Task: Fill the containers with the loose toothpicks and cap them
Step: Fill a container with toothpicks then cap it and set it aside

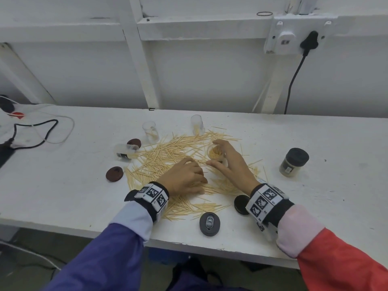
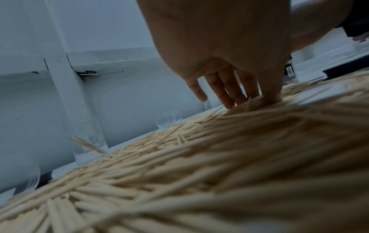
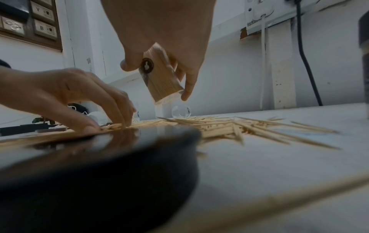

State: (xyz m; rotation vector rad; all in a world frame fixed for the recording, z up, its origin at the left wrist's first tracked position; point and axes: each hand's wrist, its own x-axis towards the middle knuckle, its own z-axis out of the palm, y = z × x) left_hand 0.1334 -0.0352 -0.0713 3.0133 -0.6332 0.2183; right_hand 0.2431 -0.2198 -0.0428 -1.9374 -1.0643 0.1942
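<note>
Clear plastic toothpick-packed container (image 1: pixel 216 153) is clasped, tilted, in the right hand (image 1: pixel 231 164); the left hand's (image 1: pixel 184 177) curled fingertips (image 2: pixel 229 104) pinch loose wooden toothpicks (image 1: pixel 168 156) mid-worktop (image 1: pixel 315 196).

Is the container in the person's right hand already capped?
No: in the head view the container gripped by the right hand has an open mouth with toothpick ends showing inside.
</note>
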